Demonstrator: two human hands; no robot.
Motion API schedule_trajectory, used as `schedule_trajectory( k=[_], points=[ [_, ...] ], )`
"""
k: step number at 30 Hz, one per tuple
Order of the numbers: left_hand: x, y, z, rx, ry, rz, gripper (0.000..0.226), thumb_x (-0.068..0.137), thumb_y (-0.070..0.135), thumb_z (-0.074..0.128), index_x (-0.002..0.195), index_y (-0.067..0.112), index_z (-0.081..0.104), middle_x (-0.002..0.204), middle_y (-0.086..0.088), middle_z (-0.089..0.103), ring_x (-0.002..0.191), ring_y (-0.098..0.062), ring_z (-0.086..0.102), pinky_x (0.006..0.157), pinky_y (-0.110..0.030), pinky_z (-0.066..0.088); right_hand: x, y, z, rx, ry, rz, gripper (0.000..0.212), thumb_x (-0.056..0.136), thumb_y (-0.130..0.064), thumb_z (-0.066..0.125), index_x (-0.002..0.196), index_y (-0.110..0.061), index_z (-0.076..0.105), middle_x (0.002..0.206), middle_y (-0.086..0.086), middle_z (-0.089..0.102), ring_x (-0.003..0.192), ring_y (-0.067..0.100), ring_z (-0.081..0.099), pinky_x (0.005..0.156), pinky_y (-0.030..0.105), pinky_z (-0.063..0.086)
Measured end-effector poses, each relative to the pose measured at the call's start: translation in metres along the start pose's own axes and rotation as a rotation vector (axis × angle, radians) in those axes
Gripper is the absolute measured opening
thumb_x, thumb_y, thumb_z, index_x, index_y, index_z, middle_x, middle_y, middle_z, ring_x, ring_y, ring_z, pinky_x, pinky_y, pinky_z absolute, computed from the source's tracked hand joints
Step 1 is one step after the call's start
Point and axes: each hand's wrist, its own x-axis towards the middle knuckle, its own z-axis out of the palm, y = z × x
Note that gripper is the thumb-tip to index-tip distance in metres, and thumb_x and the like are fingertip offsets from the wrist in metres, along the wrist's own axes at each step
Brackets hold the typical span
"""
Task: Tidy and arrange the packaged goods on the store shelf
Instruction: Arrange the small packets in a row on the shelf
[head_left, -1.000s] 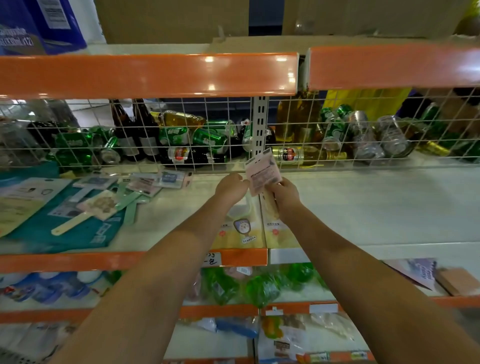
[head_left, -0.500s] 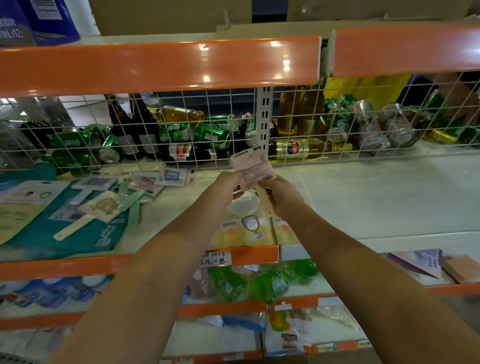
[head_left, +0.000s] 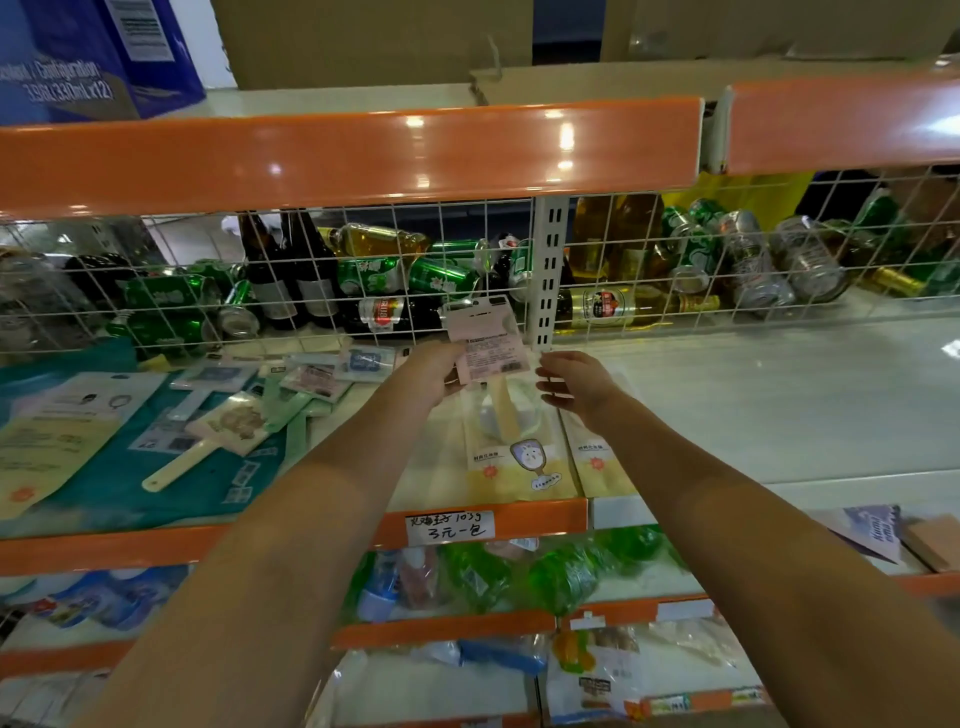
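Observation:
My left hand (head_left: 434, 371) grips a pink carded package (head_left: 485, 340) with a cream handle hanging below it, held upright in front of the wire mesh. My right hand (head_left: 574, 382) hovers just right of the package, fingers loosely spread, not touching it. Under both hands lie two yellow-and-white packets (head_left: 519, 462) flat on the white shelf (head_left: 753, 405). To the left, several similar carded paddle-shaped items (head_left: 234, 421) lie scattered over a teal pack (head_left: 130, 483).
Behind the white wire mesh (head_left: 415, 234) lie beer cans and bottles (head_left: 441, 275) in a heap. An orange shelf rail (head_left: 337, 156) runs overhead, with a blue carton (head_left: 78, 57) on top. A handwritten price tag (head_left: 449, 526) sits on the shelf's front edge. Lower shelves hold bagged goods (head_left: 545, 571).
My right hand has let go of the pink package and drawn slightly right. My left hand alone now holds it, a bit higher against the mesh.

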Motion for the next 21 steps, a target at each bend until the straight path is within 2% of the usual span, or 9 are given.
schedule_trajectory(
  k=[3,5,8,13,15,16,18,19,21],
  points=[
    [0.0,-0.001,-0.01,0.001,0.005,-0.015,0.007,0.098,0.013,0.05,0.102,0.011,0.055,0.129,-0.013,0.059,0.092,-0.02,0.055,0.082,-0.03,0.044,-0.001,0.0,0.003,-0.017,0.008,0.001,0.013,0.096,-0.012,0.053,0.108,-0.008,0.053,0.089,0.003,0.059,0.077,0.015,0.058,0.074,0.027,0.05],
    [0.001,-0.004,-0.015,-0.001,0.003,-0.008,0.022,0.098,0.012,0.05,0.119,0.01,0.054,0.13,-0.014,0.059,0.089,-0.019,0.056,0.083,-0.03,0.043,-0.002,0.001,0.007,-0.018,0.013,0.004,0.012,0.096,-0.011,0.053,0.108,-0.009,0.054,0.089,0.004,0.059,0.075,0.015,0.058,0.071,0.027,0.05],
    [-0.001,-0.006,-0.022,0.016,-0.001,-0.007,0.03,0.098,0.011,0.049,0.127,0.005,0.052,0.129,-0.014,0.059,0.096,-0.02,0.054,0.085,-0.032,0.044,-0.004,0.003,0.013,-0.024,0.016,0.013,0.011,0.096,-0.01,0.053,0.106,-0.008,0.053,0.086,0.002,0.059,0.074,0.015,0.057,0.071,0.027,0.05],
    [-0.004,-0.008,-0.031,0.013,0.013,-0.02,0.023,0.098,0.011,0.049,0.12,0.006,0.052,0.126,-0.014,0.06,0.096,-0.021,0.054,0.085,-0.032,0.045,-0.007,0.005,0.022,-0.059,0.005,0.02,0.003,0.096,-0.01,0.053,0.097,-0.01,0.056,0.084,0.001,0.059,0.073,0.014,0.057,0.071,0.026,0.05],
    [-0.004,-0.01,-0.035,0.029,0.034,-0.02,0.026,0.098,0.011,0.05,0.122,0.003,0.052,0.121,-0.015,0.062,0.095,-0.021,0.056,0.085,-0.032,0.047,-0.008,0.006,0.023,-0.072,0.005,0.017,0.006,0.096,-0.01,0.053,0.101,-0.009,0.055,0.084,0.001,0.059,0.073,0.013,0.057,0.069,0.025,0.05],
    [-0.004,-0.01,-0.036,0.034,0.041,-0.022,0.023,0.098,0.011,0.05,0.119,0.002,0.053,0.118,-0.015,0.063,0.095,-0.021,0.056,0.085,-0.032,0.047,-0.009,0.007,0.024,-0.076,0.007,0.018,0.008,0.096,-0.01,0.053,0.103,-0.009,0.055,0.084,0.001,0.059,0.073,0.013,0.057,0.069,0.025,0.05],
    [-0.005,-0.011,-0.038,0.045,0.043,-0.039,0.009,0.098,0.012,0.049,0.096,0.006,0.056,0.121,-0.015,0.062,0.095,-0.021,0.056,0.086,-0.033,0.047,-0.009,0.009,0.025,-0.083,0.013,0.025,0.009,0.096,-0.01,0.054,0.105,-0.008,0.055,0.084,0.001,0.06,0.073,0.013,0.058,0.07,0.025,0.05],
    [-0.005,-0.012,-0.039,0.045,0.052,-0.045,0.013,0.098,0.012,0.049,0.087,0.008,0.053,0.122,-0.014,0.062,0.095,-0.021,0.056,0.087,-0.033,0.048,-0.009,0.01,0.026,-0.087,0.015,0.029,0.01,0.096,-0.01,0.054,0.105,-0.008,0.055,0.084,0.001,0.06,0.073,0.013,0.058,0.071,0.025,0.051],
    [-0.004,-0.015,-0.042,0.053,0.057,-0.045,0.01,0.098,0.012,0.05,0.094,0.005,0.056,0.124,-0.015,0.062,0.096,-0.022,0.056,0.087,-0.034,0.048,-0.01,0.01,0.028,-0.093,0.017,0.036,0.011,0.096,-0.01,0.054,0.106,-0.009,0.055,0.084,0.001,0.06,0.074,0.014,0.058,0.072,0.025,0.051]
  ],
)
